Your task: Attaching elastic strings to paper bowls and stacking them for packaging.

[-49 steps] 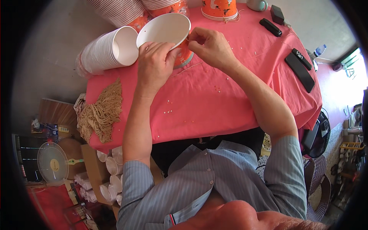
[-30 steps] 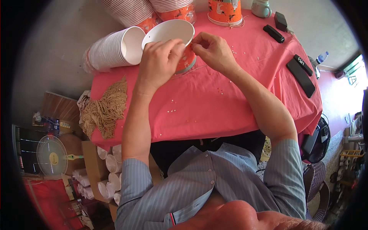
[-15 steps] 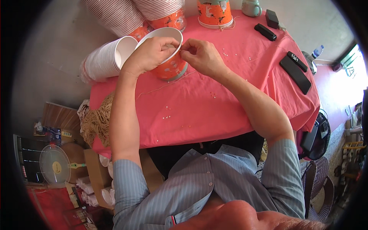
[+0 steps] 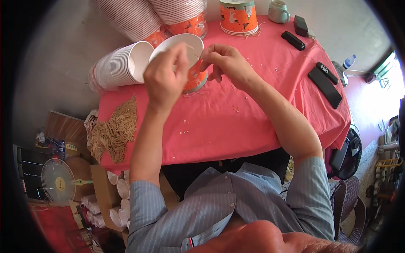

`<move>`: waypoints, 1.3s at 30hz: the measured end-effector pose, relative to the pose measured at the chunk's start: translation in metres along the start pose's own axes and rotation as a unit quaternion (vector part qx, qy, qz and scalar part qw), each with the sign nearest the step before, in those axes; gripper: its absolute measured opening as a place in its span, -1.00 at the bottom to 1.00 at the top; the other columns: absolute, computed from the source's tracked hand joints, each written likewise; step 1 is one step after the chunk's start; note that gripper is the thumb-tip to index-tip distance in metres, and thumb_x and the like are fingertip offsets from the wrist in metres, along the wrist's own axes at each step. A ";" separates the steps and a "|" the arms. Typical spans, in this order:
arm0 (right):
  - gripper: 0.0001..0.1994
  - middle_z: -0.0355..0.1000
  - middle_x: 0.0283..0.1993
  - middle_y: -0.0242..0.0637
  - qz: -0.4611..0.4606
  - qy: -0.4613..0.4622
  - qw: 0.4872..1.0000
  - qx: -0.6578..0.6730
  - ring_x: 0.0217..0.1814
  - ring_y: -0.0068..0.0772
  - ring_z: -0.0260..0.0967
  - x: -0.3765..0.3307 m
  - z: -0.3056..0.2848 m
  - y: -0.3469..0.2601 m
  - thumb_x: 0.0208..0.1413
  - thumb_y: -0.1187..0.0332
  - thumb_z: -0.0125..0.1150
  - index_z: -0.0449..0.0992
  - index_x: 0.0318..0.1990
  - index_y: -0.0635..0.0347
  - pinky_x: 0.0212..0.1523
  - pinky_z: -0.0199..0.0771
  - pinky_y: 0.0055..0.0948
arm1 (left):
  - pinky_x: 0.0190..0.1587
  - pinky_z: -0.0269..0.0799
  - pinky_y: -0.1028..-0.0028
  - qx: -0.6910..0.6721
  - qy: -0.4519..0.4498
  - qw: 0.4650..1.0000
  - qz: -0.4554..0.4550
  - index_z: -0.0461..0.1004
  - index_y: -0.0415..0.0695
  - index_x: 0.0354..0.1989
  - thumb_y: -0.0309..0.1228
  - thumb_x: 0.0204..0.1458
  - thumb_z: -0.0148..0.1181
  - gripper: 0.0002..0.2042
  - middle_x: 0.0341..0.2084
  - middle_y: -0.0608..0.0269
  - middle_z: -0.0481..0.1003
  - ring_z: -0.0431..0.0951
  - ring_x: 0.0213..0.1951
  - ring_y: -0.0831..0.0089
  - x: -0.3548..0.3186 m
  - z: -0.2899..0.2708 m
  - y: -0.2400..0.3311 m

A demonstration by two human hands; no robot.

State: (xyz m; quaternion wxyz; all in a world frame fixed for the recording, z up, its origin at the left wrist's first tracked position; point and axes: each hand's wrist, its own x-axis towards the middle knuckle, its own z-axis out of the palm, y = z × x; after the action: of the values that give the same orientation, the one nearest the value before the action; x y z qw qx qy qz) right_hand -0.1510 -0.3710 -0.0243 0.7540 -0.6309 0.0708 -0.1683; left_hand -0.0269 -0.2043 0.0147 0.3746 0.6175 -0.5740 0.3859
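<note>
An orange patterned paper bucket [image 4: 196,79] with a white inside stands upright behind my hands. My left hand [image 4: 168,78] is in front of its near left side, blurred by motion, with the fingertips pinched. A thin tan string [image 4: 195,52] stretches from them across the bucket's mouth towards my right hand [image 4: 228,63]. At the bucket's right rim, that hand has thumb and forefinger pinched on the string, the other fingers loosely curled. The string's ends and its passage through the rim are too fine to make out. A pile of tan strings [image 4: 116,130] lies at the table's left edge.
Nested white buckets [image 4: 120,65] lie left of the bucket, with wrapped stacks [image 4: 185,19] behind. A finished-looking stack of orange buckets [image 4: 238,21], a mug [image 4: 278,12], a stapler [image 4: 293,40] and a phone [image 4: 325,87] are farther right. Small dots scatter over the pink cloth [image 4: 211,130].
My left hand has drawn back from the bucket's rim towards me and turned upward. My right hand stays near the rim, its lower fingers loosened. More of the string pile shows now.
</note>
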 end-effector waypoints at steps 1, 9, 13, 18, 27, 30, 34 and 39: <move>-0.75 0.64 -0.27 -0.24 0.002 0.000 1.000 -0.001 -0.56 -0.59 0.38 -0.001 0.001 -0.001 0.40 0.27 0.25 0.58 0.00 0.30 -0.33 0.62 -0.45 | -0.31 0.54 0.24 -0.011 -0.007 0.999 0.031 0.66 -0.17 -0.17 -0.58 0.15 0.40 -0.89 -0.42 0.18 0.64 0.68 -0.39 0.23 -0.007 -0.001 0.009; -0.66 0.69 -0.11 -0.22 0.037 -0.014 0.999 -0.029 -0.52 -0.61 0.39 0.004 0.005 0.012 0.43 0.17 0.29 0.69 -0.05 0.34 -0.31 0.62 -0.47 | 0.11 0.55 0.18 0.022 -0.086 0.992 0.091 0.69 -0.12 -0.16 -0.57 0.00 0.45 -0.78 -0.09 0.28 0.65 0.62 0.16 0.17 -0.050 0.001 0.009; -0.68 0.68 -0.16 -0.34 -0.007 0.029 0.997 -0.070 -0.44 -0.60 0.47 0.009 -0.003 0.018 0.46 0.19 0.25 0.70 -0.05 0.32 -0.30 0.59 -0.50 | 0.22 0.47 0.12 0.055 -0.156 0.984 0.060 0.69 -0.13 -0.11 -0.53 0.05 0.42 -0.78 0.01 0.26 0.61 0.55 0.25 0.14 -0.051 0.003 -0.001; -0.70 0.68 -0.21 -0.35 -0.023 0.066 0.976 -0.208 -0.41 -0.62 0.49 0.007 0.003 0.020 0.41 0.19 0.31 0.73 -0.03 0.29 -0.31 0.56 -0.49 | -0.01 0.56 0.22 0.038 -0.070 0.996 -0.031 0.67 -0.22 -0.10 -0.50 0.15 0.38 -0.83 -0.16 0.17 0.65 0.66 0.00 0.16 -0.047 0.001 0.011; -0.72 0.62 -0.37 -0.03 -0.146 0.068 0.891 -0.425 -0.41 -0.12 0.58 -0.003 0.020 0.039 0.28 0.18 0.40 0.77 -0.12 0.22 -0.25 0.60 -0.15 | -0.29 0.55 0.43 -0.307 -0.138 0.867 -0.367 0.71 -0.33 -0.13 -0.27 0.37 0.31 -0.70 -0.43 0.23 0.68 0.60 -0.38 0.57 -0.040 0.036 -0.014; -0.70 0.63 -0.34 0.00 -0.116 0.052 0.865 -0.485 -0.35 0.05 0.60 -0.004 0.020 0.036 0.28 0.13 0.37 0.75 -0.20 0.22 -0.22 0.60 -0.03 | -0.31 0.52 0.48 -0.280 -0.156 0.840 -0.438 0.71 -0.30 -0.11 -0.27 0.38 0.30 -0.72 -0.40 0.29 0.69 0.57 -0.40 0.60 -0.043 0.033 -0.026; -0.67 0.64 -0.33 -0.05 -0.022 0.032 0.826 -0.563 -0.30 0.10 0.61 -0.009 0.019 0.028 0.29 0.10 0.34 0.72 -0.32 0.20 -0.22 0.60 0.02 | -0.31 0.47 0.52 -0.293 -0.104 0.807 -0.502 0.70 -0.26 -0.09 -0.26 0.40 0.28 -0.73 -0.35 0.33 0.71 0.53 -0.41 0.65 -0.051 0.033 -0.029; -0.75 0.67 -0.29 -0.10 -0.128 0.021 0.830 -0.542 -0.25 0.09 0.64 -0.015 0.034 0.043 0.26 0.14 0.36 0.74 -0.24 0.15 -0.17 0.62 0.02 | -0.30 0.47 0.53 -0.359 -0.115 0.776 -0.505 0.70 -0.22 -0.10 -0.26 0.40 0.27 -0.75 -0.28 0.28 0.73 0.56 -0.37 0.64 -0.058 0.036 -0.022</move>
State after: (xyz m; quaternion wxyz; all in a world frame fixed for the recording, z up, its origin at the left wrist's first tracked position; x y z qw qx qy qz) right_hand -0.1473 -0.3283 -0.0613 0.2614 -0.9379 0.0849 -0.2117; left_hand -0.0062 -0.2111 -0.0535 0.6413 0.6794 -0.3152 -0.1668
